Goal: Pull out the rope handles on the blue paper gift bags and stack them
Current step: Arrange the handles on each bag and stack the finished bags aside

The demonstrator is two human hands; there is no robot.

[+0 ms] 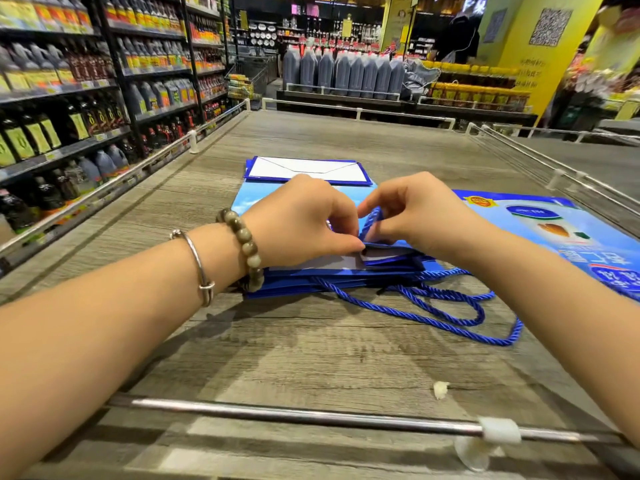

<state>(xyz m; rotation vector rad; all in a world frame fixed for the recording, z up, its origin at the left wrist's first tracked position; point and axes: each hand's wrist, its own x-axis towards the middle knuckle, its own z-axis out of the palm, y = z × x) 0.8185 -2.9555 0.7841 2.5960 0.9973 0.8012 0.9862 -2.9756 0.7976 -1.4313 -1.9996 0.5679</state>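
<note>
Bags (332, 282) lie stacked flat on the table (311, 358), with their ropes (450, 306) already out toward the person. On the top bag (249, 199) the left hand (301, 223) pinches the mouth and the right hand (415, 216) pinches a rope (371, 216), which I judge is partly out. The right bag (554, 230) seems still unstacked. Beyond, a folded bottom (304, 171) shows white.

1. 2 hands, the left hand (304, 223) and the right hand (415, 216).
2. 2 bracelets on the left wrist: 1 bead bracelet (246, 247) and 1 silver bangle (197, 261).
3. 1 stack of blue gift bags (311, 282); the number of bags in it cannot be told.
4. 1 separate blue bag (540, 230) flat beside the stack.
5. 1 rope handle (372, 216) pinched by the right hand, and at least 2 rope loops (450, 306) trailing from the stack.
6. 1 white scrap (440, 389).
7. 1 wooden table (311, 358).
</note>
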